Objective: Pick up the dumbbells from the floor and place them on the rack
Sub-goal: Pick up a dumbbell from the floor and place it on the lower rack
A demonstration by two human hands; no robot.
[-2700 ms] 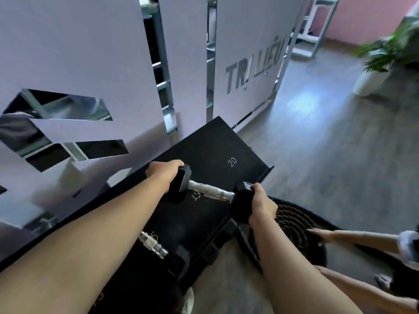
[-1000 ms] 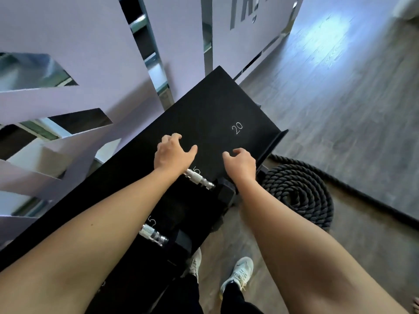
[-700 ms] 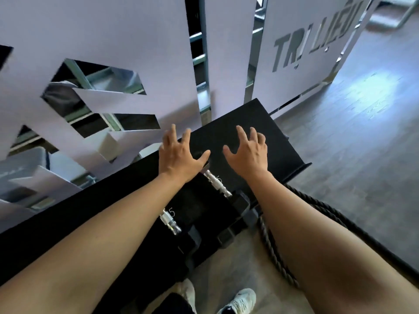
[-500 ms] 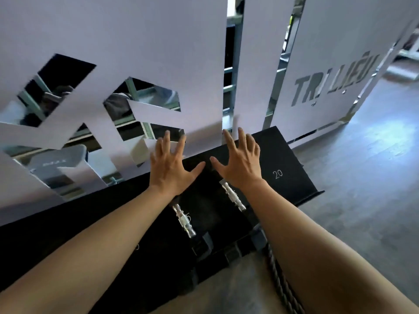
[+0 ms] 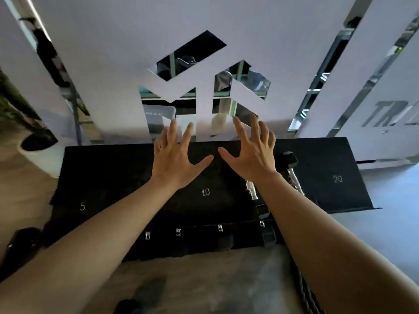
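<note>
Both hands have let go of the dumbbell (image 5: 291, 175), now lying on the rack (image 5: 335, 200).
Left hand (image 5: 175, 159) and right hand (image 5: 251, 155) hover mid-frame, empty, fingers spread; a nudge might roll it.

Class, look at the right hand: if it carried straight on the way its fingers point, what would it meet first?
Probably the pale cut-out wall panel behind the rack; the right hand, open and empty, points up over the rack's back edge. Depth is unclear.

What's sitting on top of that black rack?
Two dumbbells lie on the rack between its painted 10 and 20; the right forearm covers part of them. Both hands hover empty above.
</note>
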